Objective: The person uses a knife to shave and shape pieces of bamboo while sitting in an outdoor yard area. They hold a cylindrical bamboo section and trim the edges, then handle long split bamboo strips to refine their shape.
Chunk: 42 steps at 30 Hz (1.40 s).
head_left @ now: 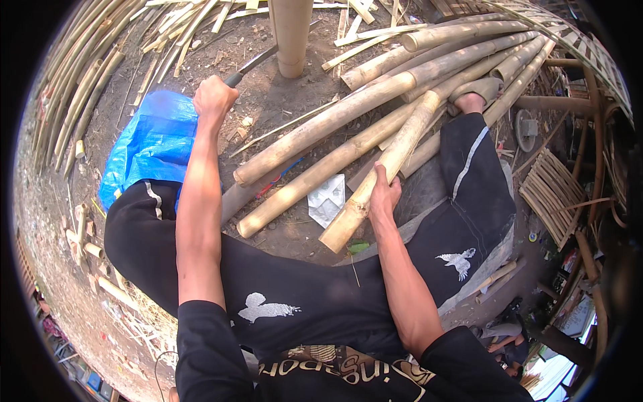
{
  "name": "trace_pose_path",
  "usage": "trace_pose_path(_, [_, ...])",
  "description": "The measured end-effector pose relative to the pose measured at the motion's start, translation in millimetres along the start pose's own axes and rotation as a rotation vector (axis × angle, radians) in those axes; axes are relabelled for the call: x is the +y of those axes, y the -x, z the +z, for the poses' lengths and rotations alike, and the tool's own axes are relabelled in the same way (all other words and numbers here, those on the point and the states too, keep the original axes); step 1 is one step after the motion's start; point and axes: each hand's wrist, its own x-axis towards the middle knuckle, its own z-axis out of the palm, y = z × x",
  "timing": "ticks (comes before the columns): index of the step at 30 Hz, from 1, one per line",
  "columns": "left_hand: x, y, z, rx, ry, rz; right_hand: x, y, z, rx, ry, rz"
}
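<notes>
A: Start with the bamboo piece (407, 137). Lying where?

B: Just ahead of the lap (335, 291), right of centre, slanted over longer poles (328, 124). Running lengthwise from low left up to the right, toward the sandalled right foot (471, 102).

A: Gripped at all?

B: Yes, wrapped by the right hand (385, 195), closer to the lower end than to the upper. Extending past the grip both ways, mostly upward.

A: And over on the left?

B: Clenched in the left hand (214, 97), a knife (258, 59). Pointing up and right, at a flatter slant than the bamboo, passing behind an upright post (291, 37).

A: Nearer to the bamboo on which side?

B: On the right, in contact. On the left, well apart, beyond the longer poles.
</notes>
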Motion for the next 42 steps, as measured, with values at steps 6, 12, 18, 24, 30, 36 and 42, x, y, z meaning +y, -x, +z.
trace_pose_path(6, [2.4, 6.8, -3.6, -0.025, 0.029, -0.026, -100.2, 25.8, -17.8, -0.228, -0.079, -0.307])
trace_pose_path(12, [11.6, 6.2, -8.2, 0.008, 0.042, -0.021, 24.0, 13.7, 36.7, -0.041, 0.217, -0.217])
trace_pose_path(18, [6.4, 9.8, -6.2, 0.002, 0.043, -0.05, 30.7, -30.3, 22.4, -0.036, 0.65, -0.32])
trace_pose_path(24, [2.8, 4.6, -3.4, -0.004, 0.07, -0.066, 46.8, -35.5, 7.0, -0.071, 0.338, -0.239])
trace_pose_path(30, [-26.6, 2.3, 3.6, -0.031, 0.066, -0.014, 0.9, -23.2, 14.6, -0.186, -0.083, -0.255])
trace_pose_path(36, [-30.9, 4.7, 7.8, -0.061, 0.135, -0.062, -74.1, -8.6, -10.6, -0.308, -0.157, -0.243])
trace_pose_path(42, [-10.7, -6.5, -6.3, -0.027, 0.081, -0.015, -163.4, 3.3, -43.2, -0.392, -0.061, -0.547])
